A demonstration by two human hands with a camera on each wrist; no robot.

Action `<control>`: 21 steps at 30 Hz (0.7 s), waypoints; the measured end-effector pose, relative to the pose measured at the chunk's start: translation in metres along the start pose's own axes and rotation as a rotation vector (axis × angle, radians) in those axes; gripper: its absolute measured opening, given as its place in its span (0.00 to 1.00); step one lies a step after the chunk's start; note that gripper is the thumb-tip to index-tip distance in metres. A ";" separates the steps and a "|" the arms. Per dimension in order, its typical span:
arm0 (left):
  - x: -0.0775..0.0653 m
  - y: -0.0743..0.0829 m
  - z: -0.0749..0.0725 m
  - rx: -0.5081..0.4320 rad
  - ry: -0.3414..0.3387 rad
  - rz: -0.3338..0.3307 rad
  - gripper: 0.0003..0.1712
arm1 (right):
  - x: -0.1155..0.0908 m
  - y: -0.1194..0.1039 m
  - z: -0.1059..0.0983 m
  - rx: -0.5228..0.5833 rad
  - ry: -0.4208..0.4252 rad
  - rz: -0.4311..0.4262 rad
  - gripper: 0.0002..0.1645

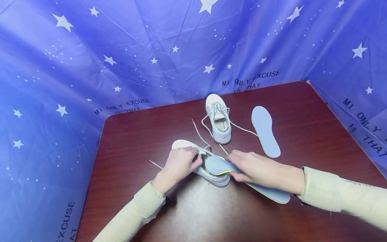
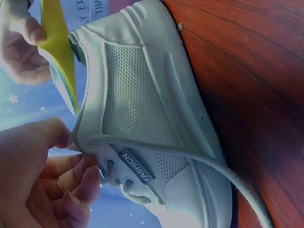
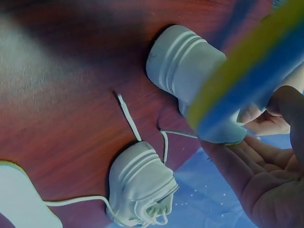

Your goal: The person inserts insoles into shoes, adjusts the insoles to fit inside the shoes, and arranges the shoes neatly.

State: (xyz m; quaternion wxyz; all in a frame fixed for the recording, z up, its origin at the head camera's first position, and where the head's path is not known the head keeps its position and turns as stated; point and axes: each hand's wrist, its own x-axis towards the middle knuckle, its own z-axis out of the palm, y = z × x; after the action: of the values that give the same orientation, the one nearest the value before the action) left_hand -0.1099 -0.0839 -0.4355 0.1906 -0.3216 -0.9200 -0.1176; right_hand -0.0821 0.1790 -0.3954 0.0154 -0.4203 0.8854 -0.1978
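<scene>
A white lace-up shoe (image 1: 216, 178) with mesh sides lies on the table, its toe pointing away to the left. My left hand (image 1: 180, 163) pinches the upper edge of its opening near the tongue; the left wrist view shows the thumb and fingers (image 2: 88, 178) there. My right hand (image 1: 258, 168) grips a light blue insole (image 1: 219, 164) with a yellow underside around its middle. One rounded end of the insole is over the shoe's opening, tilted. Its other end reaches back under my right wrist. The fingers partly hide the insole's middle.
A second white shoe (image 1: 223, 136) with loose laces stands farther back. To its right another light blue insole (image 1: 266, 131) lies flat, a lace end touching its edge. The dark red wooden table (image 1: 136, 134) meets a blue star-patterned curtain (image 1: 169, 80) at the back.
</scene>
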 end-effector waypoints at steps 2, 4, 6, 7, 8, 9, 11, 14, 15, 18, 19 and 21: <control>0.001 0.001 0.002 0.000 0.004 0.004 0.17 | 0.002 0.000 -0.001 -0.025 0.001 -0.012 0.16; 0.003 0.002 0.003 0.001 0.008 0.009 0.17 | 0.004 0.000 -0.003 -0.046 -0.004 -0.014 0.14; 0.003 0.002 0.004 0.000 0.004 0.008 0.17 | 0.007 -0.001 -0.004 -0.063 -0.016 -0.011 0.13; 0.003 0.002 0.004 0.000 0.001 0.006 0.17 | 0.009 -0.001 -0.005 -0.073 -0.022 -0.006 0.13; 0.003 0.002 0.004 -0.002 -0.003 0.003 0.16 | 0.010 -0.002 -0.005 -0.079 -0.027 -0.002 0.13; 0.003 0.002 0.004 -0.002 -0.006 0.000 0.16 | 0.012 -0.002 -0.005 -0.087 -0.033 0.000 0.13; 0.003 0.003 0.003 -0.008 -0.012 -0.006 0.16 | 0.015 -0.004 -0.004 -0.103 -0.044 0.001 0.13; 0.002 0.003 0.003 -0.017 -0.008 -0.011 0.16 | 0.021 -0.006 -0.004 -0.118 -0.067 0.005 0.13; 0.002 0.003 0.004 -0.018 -0.005 -0.011 0.16 | 0.023 -0.007 -0.003 -0.123 -0.075 0.006 0.13; 0.002 0.003 0.004 -0.016 0.003 -0.012 0.16 | 0.028 -0.009 -0.002 -0.130 -0.099 0.012 0.12; 0.002 0.003 0.004 -0.013 0.004 -0.012 0.16 | 0.030 -0.010 -0.001 -0.131 -0.103 0.012 0.13; 0.002 0.003 0.005 -0.007 0.004 -0.013 0.17 | 0.033 -0.011 0.000 -0.142 -0.104 0.004 0.14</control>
State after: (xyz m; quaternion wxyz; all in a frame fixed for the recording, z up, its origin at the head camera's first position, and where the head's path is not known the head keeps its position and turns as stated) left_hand -0.1109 -0.0786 -0.4386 0.1905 -0.3160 -0.9213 -0.1229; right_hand -0.0952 0.1482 -0.3865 0.0319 -0.4282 0.8961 -0.1123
